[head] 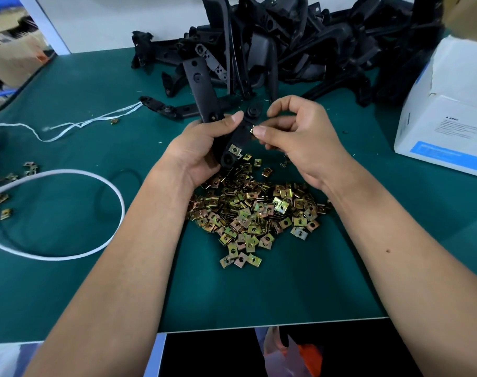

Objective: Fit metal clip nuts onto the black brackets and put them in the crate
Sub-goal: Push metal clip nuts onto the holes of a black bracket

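Note:
My left hand grips a long black bracket above the green table, its upper end pointing away from me. One brass-coloured clip nut sits fitted near the bracket's lower end. My right hand pinches a second clip nut between thumb and forefinger, right against the bracket's edge. Below both hands lies a heap of loose clip nuts. No crate is in view.
A large pile of black brackets fills the back of the green table. A white and blue carton stands at the right. A white cable loop, white string and a few stray nuts lie at the left.

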A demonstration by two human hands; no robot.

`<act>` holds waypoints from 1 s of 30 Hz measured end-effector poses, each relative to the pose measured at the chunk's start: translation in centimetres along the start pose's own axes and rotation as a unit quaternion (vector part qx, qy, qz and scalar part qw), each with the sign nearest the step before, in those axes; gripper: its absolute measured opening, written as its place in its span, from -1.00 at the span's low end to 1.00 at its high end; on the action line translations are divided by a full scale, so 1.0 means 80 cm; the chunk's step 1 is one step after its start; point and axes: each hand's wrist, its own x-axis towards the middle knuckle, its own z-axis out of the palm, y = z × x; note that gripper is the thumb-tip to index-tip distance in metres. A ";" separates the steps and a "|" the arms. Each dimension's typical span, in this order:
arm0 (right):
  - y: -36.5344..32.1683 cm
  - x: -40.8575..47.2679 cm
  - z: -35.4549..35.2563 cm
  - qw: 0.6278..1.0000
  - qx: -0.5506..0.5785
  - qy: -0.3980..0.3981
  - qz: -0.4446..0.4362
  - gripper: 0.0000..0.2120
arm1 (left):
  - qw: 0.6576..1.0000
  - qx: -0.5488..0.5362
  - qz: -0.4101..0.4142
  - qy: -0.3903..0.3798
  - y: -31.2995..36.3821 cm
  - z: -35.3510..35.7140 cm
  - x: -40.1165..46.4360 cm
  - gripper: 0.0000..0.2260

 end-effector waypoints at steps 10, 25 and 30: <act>0.003 0.001 -0.002 1.000 0.008 0.017 0.024 -0.68 | 0.994 0.088 0.048 0.045 -0.006 0.010 0.000 -0.76; 0.006 0.002 0.007 0.995 0.072 0.036 0.064 -0.91 | 0.996 0.008 0.068 0.055 -0.013 0.020 0.004 -0.85; 0.002 0.001 0.007 0.995 0.064 0.031 0.064 -0.90 | 0.998 -0.006 0.058 0.038 -0.017 0.019 0.005 -0.92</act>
